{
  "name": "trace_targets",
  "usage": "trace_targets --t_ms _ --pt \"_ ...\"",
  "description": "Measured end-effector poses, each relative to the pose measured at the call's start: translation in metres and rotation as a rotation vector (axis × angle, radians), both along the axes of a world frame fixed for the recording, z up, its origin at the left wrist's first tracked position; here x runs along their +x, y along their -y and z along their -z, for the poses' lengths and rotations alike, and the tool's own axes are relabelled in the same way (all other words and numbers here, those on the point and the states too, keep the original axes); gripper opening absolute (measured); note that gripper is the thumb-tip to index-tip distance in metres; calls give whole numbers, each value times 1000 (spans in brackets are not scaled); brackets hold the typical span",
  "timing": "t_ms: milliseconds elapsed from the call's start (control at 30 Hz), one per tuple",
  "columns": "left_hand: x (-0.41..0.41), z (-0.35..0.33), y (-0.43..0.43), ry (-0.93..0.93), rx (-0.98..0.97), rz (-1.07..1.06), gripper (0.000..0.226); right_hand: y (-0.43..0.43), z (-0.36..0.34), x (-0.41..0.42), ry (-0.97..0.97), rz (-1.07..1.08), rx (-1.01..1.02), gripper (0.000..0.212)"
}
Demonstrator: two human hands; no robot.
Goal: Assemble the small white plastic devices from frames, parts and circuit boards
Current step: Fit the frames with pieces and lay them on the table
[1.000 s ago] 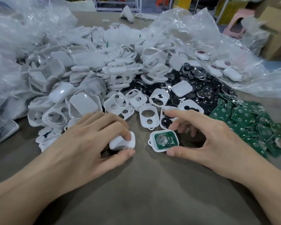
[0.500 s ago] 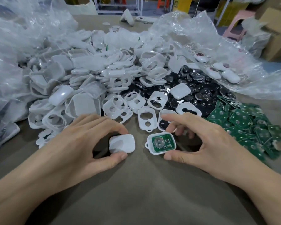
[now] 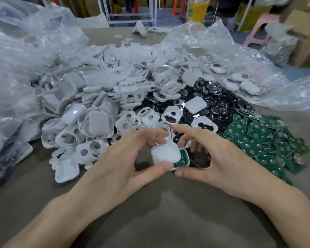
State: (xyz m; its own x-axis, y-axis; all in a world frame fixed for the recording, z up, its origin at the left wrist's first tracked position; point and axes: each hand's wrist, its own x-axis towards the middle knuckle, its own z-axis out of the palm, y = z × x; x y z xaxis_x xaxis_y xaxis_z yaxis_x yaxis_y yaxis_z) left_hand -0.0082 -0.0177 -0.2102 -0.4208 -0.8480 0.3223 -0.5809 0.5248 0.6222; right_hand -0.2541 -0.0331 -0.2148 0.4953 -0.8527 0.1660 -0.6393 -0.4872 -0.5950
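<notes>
Pinching a white cover [image 3: 166, 152] between the thumb and curled fingers of the left hand [image 3: 122, 158], low over the table [image 3: 159, 212], overlapping a white frame [image 3: 188, 158] with a green circuit board [image 3: 181, 160] seated in it. Gripping that frame from the opposite side with the right hand [image 3: 222, 158], thumb at the near edge and forefinger arched over the top. Both pieces caught between the two hands; cannot tell whether the cover is pressed home. Crowded just behind the fingertips by loose white frames [image 3: 129, 122] with cut-out holes. Heaped further back and left, white shells [image 3: 100, 83]; beyond the right hand, black round parts [image 3: 217, 106]; just right of it, spare circuit boards [image 3: 261, 138]. Ringed by crumpled clear plastic bags [image 3: 16, 59], with finished white devices [image 3: 250, 87] on the far-right sheet.
</notes>
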Motion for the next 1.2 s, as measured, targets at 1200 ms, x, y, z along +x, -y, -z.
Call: trace_targets --t_ms 1200 --pt "-11 1 11 94 -18 144 16 1 -1 -2 -9 -5 55 82"
